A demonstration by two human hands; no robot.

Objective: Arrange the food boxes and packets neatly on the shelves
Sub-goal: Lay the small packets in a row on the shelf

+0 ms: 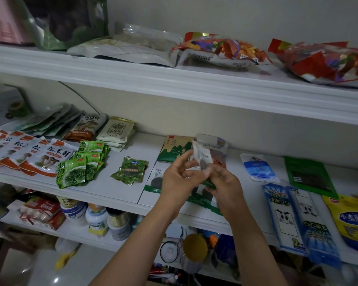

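Head view: the left hand [179, 179] and the right hand [225, 183] together pinch one small clear packet [203, 159] over the middle shelf [116, 188]. Left of the hands lies one small pile of dark-green seaweed packets [130, 171]. To their right lie two blue sponge packs [281, 215]. Above them are two red snack bags [223, 50].

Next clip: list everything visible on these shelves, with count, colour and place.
green bag: one, green, top shelf left
pale pouch: one, whitish, top shelf middle
snack bags: two, red, top shelf right
mushroom packets: about five, white-orange, middle shelf left
seaweed packets: several, green, middle shelf
sponge packs: two, blue-white, middle shelf right
yellow bag: one, yellow, middle shelf far right
jars: several, mixed, lower shelf
small packet: one, clear, held above middle shelf
left hand: pinching small packet
right hand: pinching small packet
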